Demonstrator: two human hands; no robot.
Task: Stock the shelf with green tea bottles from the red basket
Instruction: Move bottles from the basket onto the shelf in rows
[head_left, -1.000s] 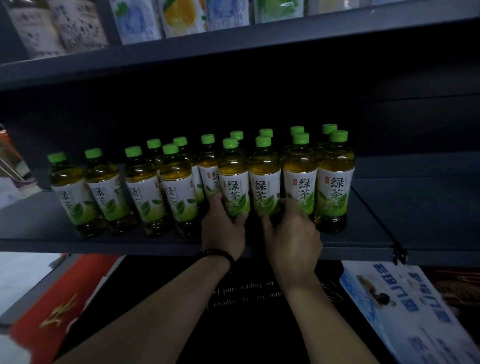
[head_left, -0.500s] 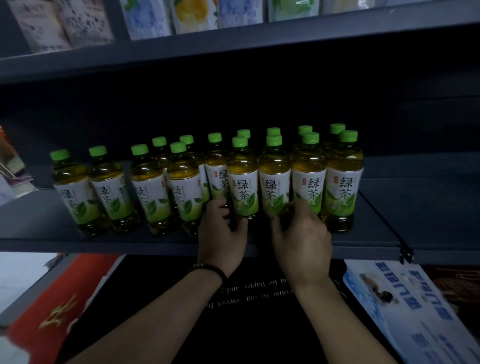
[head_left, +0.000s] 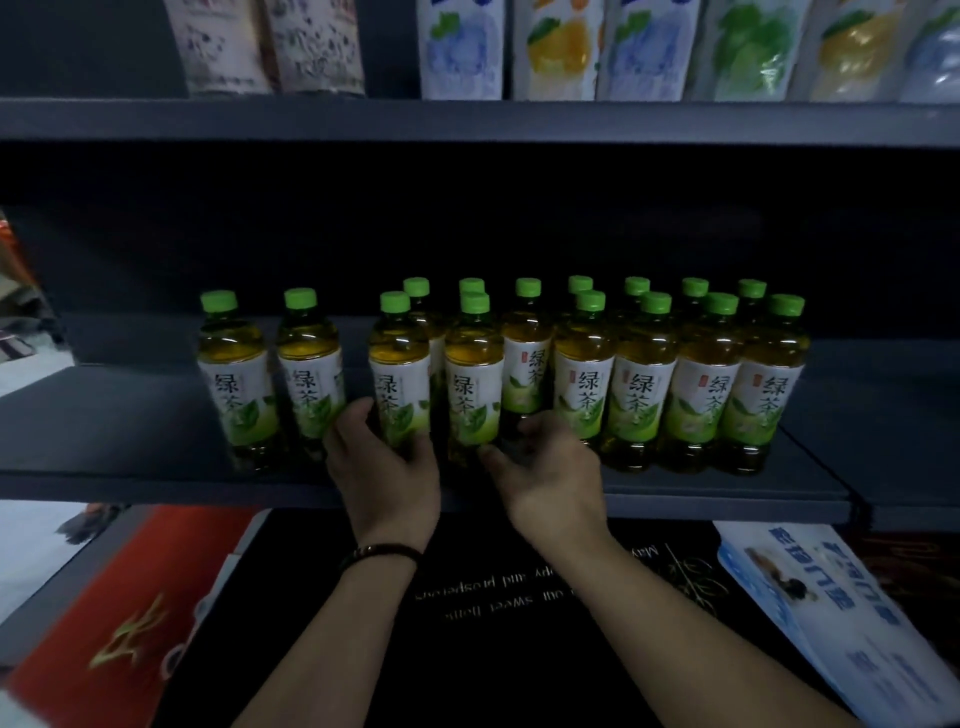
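Retail shop, shelving aisle. A dark metal shelf (head_left: 104, 415) carried two ranks of identical green tea bottles (head_left: 639, 395), labels facing outward, extending to either side of the two gripped by the left hand (head_left: 384, 467) and right hand (head_left: 550, 470). Directly above the grip, an upper shelf (head_left: 467, 119) displayed a row of printed pouches (head_left: 556, 47) bearing fruit pictures. Below the wrists lay a red poster (head_left: 130, 623) and a blue leaflet (head_left: 831, 597).

Back-row bottles (head_left: 637, 287) hide behind the front row (head_left: 641, 395) — only caps show. Upper pouches (head_left: 460, 47) — cut off by the frame's top edge.
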